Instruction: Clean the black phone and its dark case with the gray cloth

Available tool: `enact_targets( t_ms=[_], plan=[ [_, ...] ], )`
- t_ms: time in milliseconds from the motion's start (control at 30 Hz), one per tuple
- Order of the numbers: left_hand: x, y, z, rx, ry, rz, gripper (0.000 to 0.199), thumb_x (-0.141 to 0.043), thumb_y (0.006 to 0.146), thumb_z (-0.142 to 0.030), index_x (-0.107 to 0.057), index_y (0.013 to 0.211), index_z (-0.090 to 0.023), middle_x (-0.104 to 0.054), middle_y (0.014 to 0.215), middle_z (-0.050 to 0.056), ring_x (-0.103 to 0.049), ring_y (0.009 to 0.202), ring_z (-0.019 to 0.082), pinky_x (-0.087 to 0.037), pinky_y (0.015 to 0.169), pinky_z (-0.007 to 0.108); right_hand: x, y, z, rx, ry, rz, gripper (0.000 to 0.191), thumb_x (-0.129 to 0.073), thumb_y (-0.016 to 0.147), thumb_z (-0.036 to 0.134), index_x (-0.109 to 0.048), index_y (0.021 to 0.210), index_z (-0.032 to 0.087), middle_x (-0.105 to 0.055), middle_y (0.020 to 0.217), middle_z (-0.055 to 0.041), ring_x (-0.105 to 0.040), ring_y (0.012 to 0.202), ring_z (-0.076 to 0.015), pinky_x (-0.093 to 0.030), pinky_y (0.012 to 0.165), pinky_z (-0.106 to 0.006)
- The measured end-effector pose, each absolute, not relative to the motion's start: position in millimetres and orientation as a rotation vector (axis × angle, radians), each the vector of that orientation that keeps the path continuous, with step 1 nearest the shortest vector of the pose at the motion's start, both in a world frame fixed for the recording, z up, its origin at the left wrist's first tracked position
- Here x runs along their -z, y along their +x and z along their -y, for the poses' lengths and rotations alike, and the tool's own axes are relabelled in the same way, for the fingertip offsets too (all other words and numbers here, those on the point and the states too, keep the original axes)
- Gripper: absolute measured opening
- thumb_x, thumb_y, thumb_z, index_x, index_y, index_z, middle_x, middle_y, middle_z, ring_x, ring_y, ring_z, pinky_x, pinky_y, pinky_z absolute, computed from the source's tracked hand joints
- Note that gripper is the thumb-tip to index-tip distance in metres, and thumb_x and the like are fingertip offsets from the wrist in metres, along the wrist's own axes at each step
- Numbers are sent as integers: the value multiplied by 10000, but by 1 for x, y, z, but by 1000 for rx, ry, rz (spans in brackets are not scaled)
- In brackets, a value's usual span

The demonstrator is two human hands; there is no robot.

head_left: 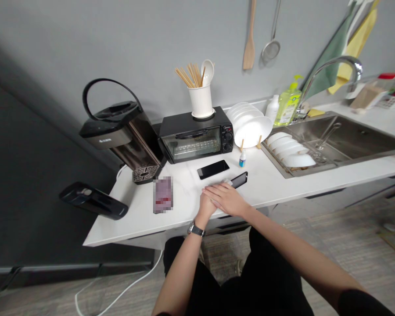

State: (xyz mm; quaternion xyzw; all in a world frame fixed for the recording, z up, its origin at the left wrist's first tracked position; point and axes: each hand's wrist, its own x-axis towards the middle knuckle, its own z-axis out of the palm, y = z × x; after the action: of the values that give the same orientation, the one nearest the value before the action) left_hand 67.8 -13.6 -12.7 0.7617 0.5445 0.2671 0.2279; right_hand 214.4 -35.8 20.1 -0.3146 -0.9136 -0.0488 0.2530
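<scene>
My left hand point(206, 207), with a dark-strapped watch point(196, 229) on its wrist, rests at the counter's front edge, its fingers mostly hidden beneath my right hand. Stretched out flat, the fingers of my right hand point(227, 198) lie across it. A whitish bit of something point(228, 181) shows just beyond the fingers; I cannot make out what it is. From beside my right hand a black phone point(240, 180) sticks out, its near end covered. Behind my hands lies another black phone point(213, 169), untouched. A small white and blue bottle point(242, 159) stands upright to its right.
On the white counter point(184, 193) stand a water dispenser point(128, 136), a toaster oven point(195, 136) bearing a chopstick holder point(201, 102), and racked plates point(253, 131). Bowls point(294, 153) sit by the sink point(355, 136). A dark flask point(94, 201) and a blurred-out item point(163, 193) are at left.
</scene>
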Motion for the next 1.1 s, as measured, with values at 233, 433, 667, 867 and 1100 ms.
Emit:
enact_targets(
  t_ms=[233,433,667,867,1100],
  plan=[
    [1,71,16,-813,2103,-1448,270,-581,1004,-369,-782,1006,-189,-801,985,90,-736,892,227,-530,804,288,-20,288,0,278,-1101,2410,363,-407,1074,284,-642,1302,128,-714,1050,-121,-597,950,-255,-412,862,-387],
    [-3,72,17,-867,2107,-1415,263,-618,996,-380,-792,1090,-207,-806,1044,89,-749,958,244,-543,829,301,-12,293,5,232,-1485,1913,323,-354,1051,205,-674,1009,188,-699,972,-93,-605,954,-260,-380,1019,-445],
    [3,69,15,-866,2128,-1369,232,-567,979,-176,-777,1076,-189,-800,1061,80,-745,938,221,-557,842,305,-11,204,45,65,-1366,1812,332,-359,1034,171,-653,1184,209,-690,1240,-89,-430,1416,-307,-86,1234,-630],
    [9,66,15,-782,2153,-1479,237,-585,856,-30,-763,998,-98,-786,996,160,-741,895,273,-562,803,346,-18,214,38,117,-981,2315,388,-427,1044,247,-575,1399,191,-685,1302,-100,-582,1182,-259,-335,1143,-496],
    [-3,70,19,-883,2117,-1356,244,-600,1006,-329,-784,1119,-217,-803,1051,72,-746,921,218,-549,837,294,-17,304,0,319,-1167,2322,340,-365,1073,282,-682,1016,172,-684,912,-102,-563,867,-250,-408,805,-378]
  ],
)
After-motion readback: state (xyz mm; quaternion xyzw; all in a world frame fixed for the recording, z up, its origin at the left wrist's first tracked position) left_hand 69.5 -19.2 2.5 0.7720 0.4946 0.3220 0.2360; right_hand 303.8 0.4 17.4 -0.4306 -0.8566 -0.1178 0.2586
